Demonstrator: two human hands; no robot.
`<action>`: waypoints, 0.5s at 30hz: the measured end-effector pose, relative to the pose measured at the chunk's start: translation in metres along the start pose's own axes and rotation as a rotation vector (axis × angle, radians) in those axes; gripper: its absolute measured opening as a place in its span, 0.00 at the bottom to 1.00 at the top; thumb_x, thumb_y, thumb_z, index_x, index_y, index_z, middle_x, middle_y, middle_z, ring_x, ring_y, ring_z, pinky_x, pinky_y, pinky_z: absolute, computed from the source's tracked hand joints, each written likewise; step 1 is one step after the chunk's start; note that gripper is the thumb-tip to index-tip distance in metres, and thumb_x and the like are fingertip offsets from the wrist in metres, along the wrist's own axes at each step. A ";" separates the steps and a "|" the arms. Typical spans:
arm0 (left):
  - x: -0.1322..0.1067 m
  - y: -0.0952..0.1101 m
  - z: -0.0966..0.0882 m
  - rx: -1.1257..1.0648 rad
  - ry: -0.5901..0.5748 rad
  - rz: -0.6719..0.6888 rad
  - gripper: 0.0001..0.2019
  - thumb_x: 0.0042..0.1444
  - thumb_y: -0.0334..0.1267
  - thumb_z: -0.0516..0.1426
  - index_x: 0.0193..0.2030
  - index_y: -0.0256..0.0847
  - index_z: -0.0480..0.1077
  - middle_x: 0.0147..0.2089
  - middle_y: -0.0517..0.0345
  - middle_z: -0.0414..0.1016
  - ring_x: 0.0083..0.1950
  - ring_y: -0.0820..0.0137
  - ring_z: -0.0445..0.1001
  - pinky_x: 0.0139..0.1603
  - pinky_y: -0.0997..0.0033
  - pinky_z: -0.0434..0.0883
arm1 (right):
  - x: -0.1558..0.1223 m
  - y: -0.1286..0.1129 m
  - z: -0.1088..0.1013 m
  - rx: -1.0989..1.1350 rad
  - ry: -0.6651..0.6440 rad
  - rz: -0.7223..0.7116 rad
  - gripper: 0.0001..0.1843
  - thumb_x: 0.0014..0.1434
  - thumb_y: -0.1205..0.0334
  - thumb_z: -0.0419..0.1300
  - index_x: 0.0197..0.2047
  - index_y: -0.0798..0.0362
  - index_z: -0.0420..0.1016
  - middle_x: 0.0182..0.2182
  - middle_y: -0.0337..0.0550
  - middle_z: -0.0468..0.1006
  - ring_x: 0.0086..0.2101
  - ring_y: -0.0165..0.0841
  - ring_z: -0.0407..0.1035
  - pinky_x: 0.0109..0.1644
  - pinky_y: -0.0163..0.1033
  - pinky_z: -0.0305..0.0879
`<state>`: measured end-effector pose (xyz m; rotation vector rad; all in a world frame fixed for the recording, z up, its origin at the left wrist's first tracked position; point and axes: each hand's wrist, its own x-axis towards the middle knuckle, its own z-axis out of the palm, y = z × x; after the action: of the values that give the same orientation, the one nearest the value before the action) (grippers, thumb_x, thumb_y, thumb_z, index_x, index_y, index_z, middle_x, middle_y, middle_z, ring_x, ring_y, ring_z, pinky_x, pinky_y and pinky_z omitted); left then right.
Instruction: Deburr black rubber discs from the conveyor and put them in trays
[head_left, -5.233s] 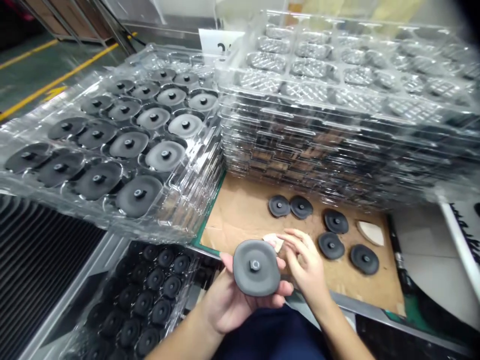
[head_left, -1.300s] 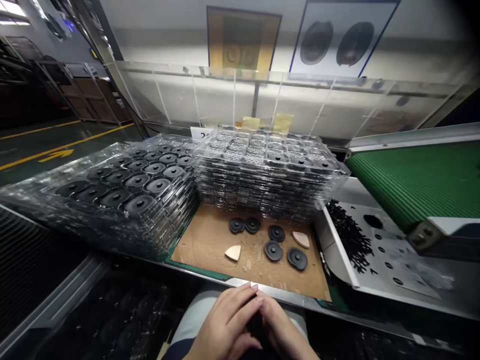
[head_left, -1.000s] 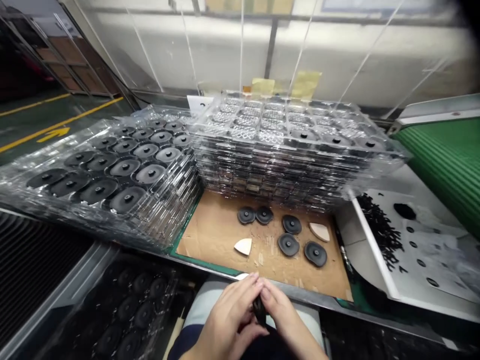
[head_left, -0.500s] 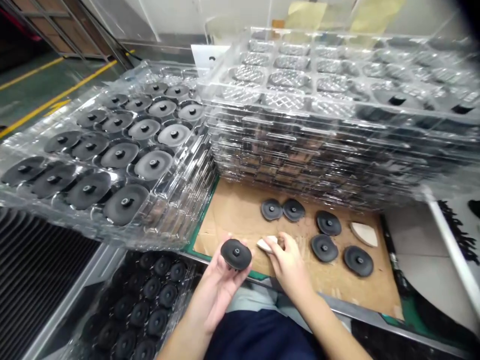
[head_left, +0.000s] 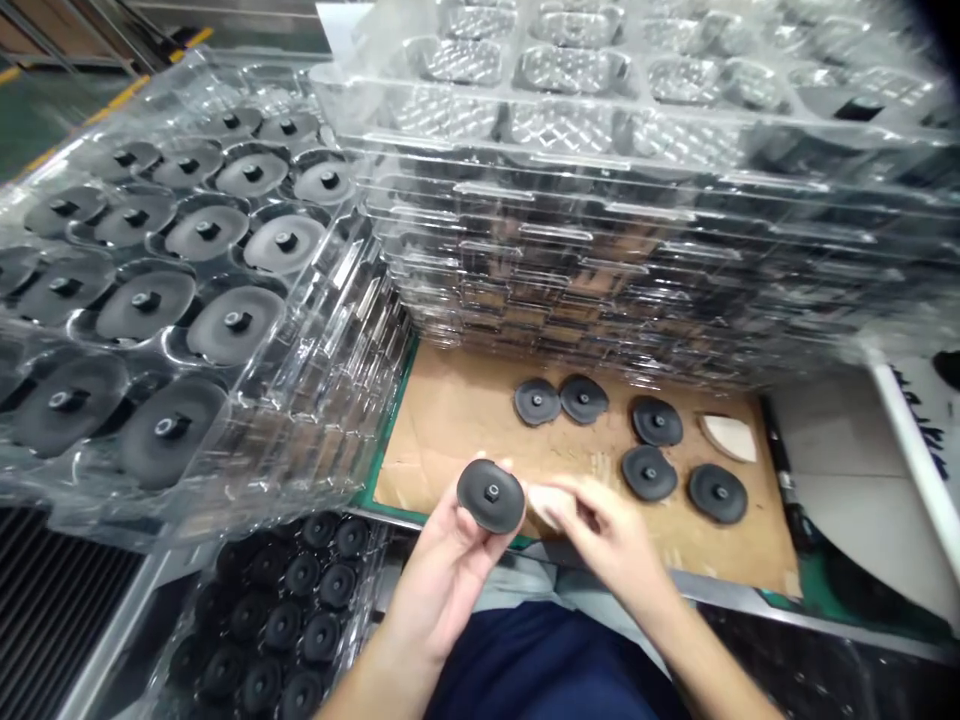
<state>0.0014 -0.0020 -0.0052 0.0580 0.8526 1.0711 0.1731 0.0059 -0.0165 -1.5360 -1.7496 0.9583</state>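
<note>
My left hand [head_left: 442,575] grips a black round rubber disc [head_left: 490,495] with a small hub in its centre, held face up above the near edge of the cardboard sheet [head_left: 450,420]. My right hand [head_left: 611,545] is just right of it, fingers curled around a pale wedge-shaped piece [head_left: 550,503]; the hand is blurred. Several more black discs [head_left: 649,472] lie loose on the cardboard, with another pale wedge [head_left: 729,437] at the far right.
A stack of clear plastic trays [head_left: 315,330] holding black discs stands at the left. A taller stack of clear trays [head_left: 637,230] rises behind the cardboard. A lower tray of small black discs [head_left: 277,620] sits near my left knee. A white bin [head_left: 892,420] is at right.
My head has dropped closer to the bench. My left hand raised the disc slightly, and my right hand lifted the pale wedge off the cardboard toward the disc.
</note>
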 end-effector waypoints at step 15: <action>-0.020 -0.005 0.023 0.125 -0.074 -0.059 0.25 0.38 0.39 0.70 0.46 0.40 0.76 0.43 0.52 0.80 0.45 0.64 0.77 0.49 0.70 0.72 | 0.005 -0.083 -0.019 0.085 0.063 -0.333 0.14 0.63 0.71 0.51 0.49 0.56 0.71 0.37 0.46 0.78 0.38 0.32 0.72 0.43 0.36 0.70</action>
<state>0.0161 -0.0125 0.0201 0.1757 0.8484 0.9537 0.1425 0.0078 0.0633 -1.1614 -1.8215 0.7960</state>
